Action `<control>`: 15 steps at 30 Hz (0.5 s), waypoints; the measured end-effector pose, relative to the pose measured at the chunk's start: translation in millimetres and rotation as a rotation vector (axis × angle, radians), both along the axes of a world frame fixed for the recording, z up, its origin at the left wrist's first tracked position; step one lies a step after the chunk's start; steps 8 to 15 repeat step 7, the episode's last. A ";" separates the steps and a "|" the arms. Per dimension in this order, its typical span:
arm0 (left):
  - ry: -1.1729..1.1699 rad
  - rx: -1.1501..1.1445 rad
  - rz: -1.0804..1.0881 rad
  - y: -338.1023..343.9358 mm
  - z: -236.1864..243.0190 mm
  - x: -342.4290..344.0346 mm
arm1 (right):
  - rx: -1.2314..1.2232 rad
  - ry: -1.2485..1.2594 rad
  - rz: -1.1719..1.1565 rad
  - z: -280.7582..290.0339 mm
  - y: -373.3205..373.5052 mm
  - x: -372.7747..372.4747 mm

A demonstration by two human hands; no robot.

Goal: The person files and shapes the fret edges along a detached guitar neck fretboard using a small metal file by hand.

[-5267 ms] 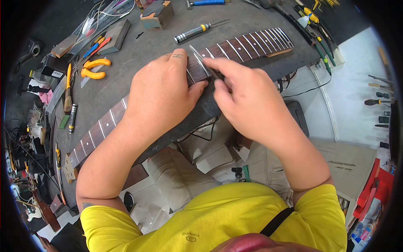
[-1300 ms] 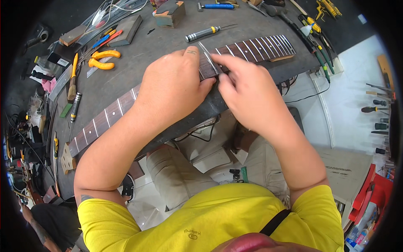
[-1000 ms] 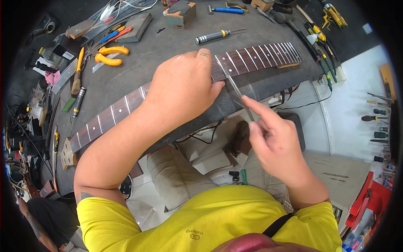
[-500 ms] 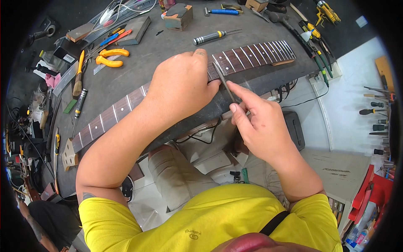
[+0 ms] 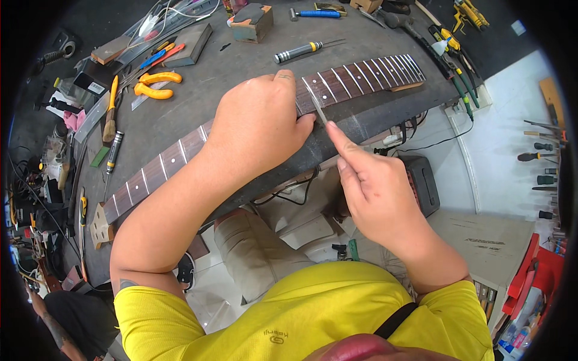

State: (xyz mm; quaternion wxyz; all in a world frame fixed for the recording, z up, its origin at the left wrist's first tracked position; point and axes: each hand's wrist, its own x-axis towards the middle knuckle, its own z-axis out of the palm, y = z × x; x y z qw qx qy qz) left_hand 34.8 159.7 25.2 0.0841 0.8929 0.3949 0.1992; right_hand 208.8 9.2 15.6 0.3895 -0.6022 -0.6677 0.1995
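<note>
A guitar neck (image 5: 352, 80) with a dark fretboard, metal frets and pale dot inlays lies slantwise across the workbench. My left hand (image 5: 253, 123) is closed over its middle, the thumb at the near edge and the other fingers mostly hidden. In my right hand (image 5: 376, 183) is a slim metal file (image 5: 319, 109), its far end resting on the fretboard beside a fret, just right of my left hand. The right index finger lies stretched along the file, while the handle end is hidden by the hand. A pale wooden piece (image 5: 102, 227) with dark holes sits at the neck's left end.
Beyond the neck on the workbench (image 5: 235, 66) lie a screwdriver (image 5: 299, 53), a wooden block (image 5: 253, 27) and a blue-handled hammer (image 5: 319, 14). Orange-handled pliers (image 5: 153, 90) and a brush (image 5: 110, 114) are at left. More pliers and cutters (image 5: 454, 66) crowd the right end.
My right hand has shifted slightly right and toward me with the file, and less of the file shows now. My left hand stays in place on the guitar neck.
</note>
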 end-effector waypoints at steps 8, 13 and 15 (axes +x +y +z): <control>0.015 -0.005 0.044 0.6 -3.2 0.0 | -0.008 -0.130 0.012 1.6 39.7 -3.1; 0.015 -0.005 0.044 0.6 -3.2 0.0 | -0.008 -0.130 0.012 1.6 39.7 -3.1; 0.015 -0.005 0.044 0.6 -3.2 0.0 | -0.008 -0.130 0.012 1.6 39.7 -3.1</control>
